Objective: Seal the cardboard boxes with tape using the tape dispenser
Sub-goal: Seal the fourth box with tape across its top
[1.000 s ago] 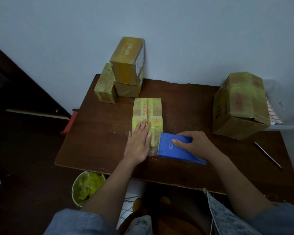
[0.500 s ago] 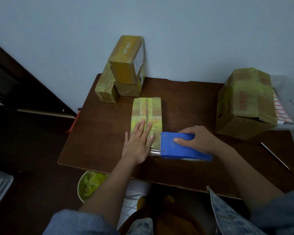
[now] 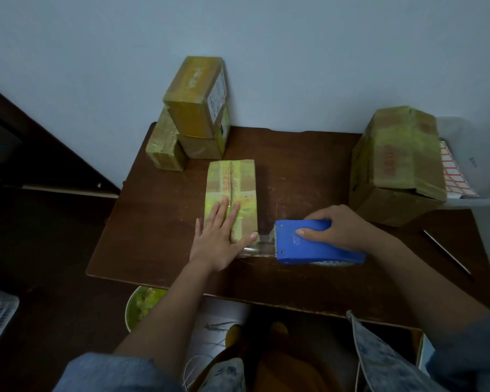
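Observation:
A flat taped cardboard box (image 3: 232, 182) lies in the middle of the brown table (image 3: 153, 222). My left hand (image 3: 218, 237) presses flat on its near end with straight fingers. My right hand (image 3: 340, 227) grips the blue tape dispenser (image 3: 314, 247), which lies on the table just right of the box's near corner. A short strip of clear tape (image 3: 262, 246) stretches from the box's near end to the dispenser's toothed edge.
Three taped boxes (image 3: 194, 108) are stacked at the table's back left against the wall. A larger box (image 3: 399, 162) stands at the right, beside a plastic bin (image 3: 478, 171) with red-lined sheets. A pen (image 3: 447, 251) lies near the right edge. A green bowl (image 3: 142, 306) sits on the floor.
The dispenser has moved right, away from the box, drawing out a strip of tape. My left hand stays pressed on the box.

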`<state>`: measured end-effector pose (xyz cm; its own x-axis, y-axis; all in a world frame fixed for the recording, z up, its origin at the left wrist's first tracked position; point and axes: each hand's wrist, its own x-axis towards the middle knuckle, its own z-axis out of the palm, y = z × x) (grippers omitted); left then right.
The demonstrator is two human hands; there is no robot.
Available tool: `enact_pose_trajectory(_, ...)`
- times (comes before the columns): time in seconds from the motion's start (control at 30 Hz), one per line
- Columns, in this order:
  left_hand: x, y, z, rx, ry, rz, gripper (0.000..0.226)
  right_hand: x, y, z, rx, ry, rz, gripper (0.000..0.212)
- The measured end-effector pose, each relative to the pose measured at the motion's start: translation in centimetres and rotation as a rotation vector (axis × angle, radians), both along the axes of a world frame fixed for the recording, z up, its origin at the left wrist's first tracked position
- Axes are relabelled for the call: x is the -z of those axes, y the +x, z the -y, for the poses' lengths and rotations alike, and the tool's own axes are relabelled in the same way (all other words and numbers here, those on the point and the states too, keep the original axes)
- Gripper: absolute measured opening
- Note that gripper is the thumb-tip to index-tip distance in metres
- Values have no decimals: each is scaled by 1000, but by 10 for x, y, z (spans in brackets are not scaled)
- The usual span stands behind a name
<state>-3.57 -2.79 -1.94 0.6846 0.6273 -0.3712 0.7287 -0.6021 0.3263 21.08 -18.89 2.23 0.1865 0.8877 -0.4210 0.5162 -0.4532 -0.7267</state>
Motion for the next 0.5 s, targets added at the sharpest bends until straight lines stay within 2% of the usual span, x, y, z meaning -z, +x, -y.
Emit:
enact_pose_trajectory(0.17, 2, 1, 1, -23, 13, -17, 86, -10, 26, 17, 49, -74, 114, 66)
enact_pose_trajectory(0.4, -1, 4, 3, -47, 5, -17, 93, -8, 18, 13, -4, -61, 301, 51)
enact_pose_trajectory(0.5, -1, 5, 5, -55, 10, -8, 94, -5, 14, 13, -10, -77, 352, 52)
